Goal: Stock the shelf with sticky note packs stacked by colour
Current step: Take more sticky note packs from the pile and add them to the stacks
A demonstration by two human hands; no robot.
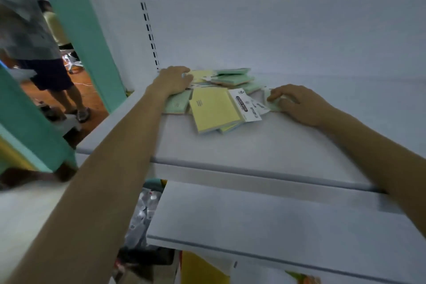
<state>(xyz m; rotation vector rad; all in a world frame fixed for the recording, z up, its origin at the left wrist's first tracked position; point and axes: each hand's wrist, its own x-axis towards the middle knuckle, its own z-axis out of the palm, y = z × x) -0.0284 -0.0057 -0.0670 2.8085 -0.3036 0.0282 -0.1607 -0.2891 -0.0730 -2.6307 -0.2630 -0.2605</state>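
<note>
Left hand (173,80): palm down, fingers loosely curled, resting on a green pack (176,105) at the pile's left edge; no clear grasp. Pile of sticky note packs on the white shelf (265,152), near the back panel: at least two yellow, about four green, overlapping; exact count unclear. Front yellow pack (213,109): flat, square, white printed header card. Right hand (299,105): fingertips pinching a pale green pack (273,105).

Sticky note packs lie in a loose, overlapping heap at the back left of the white shelf (253,145). A yellow pack (213,108) lies flat and skewed in front, its white header card (247,105) toward the right; green packs (232,76) lie jumbled behind it.
</note>
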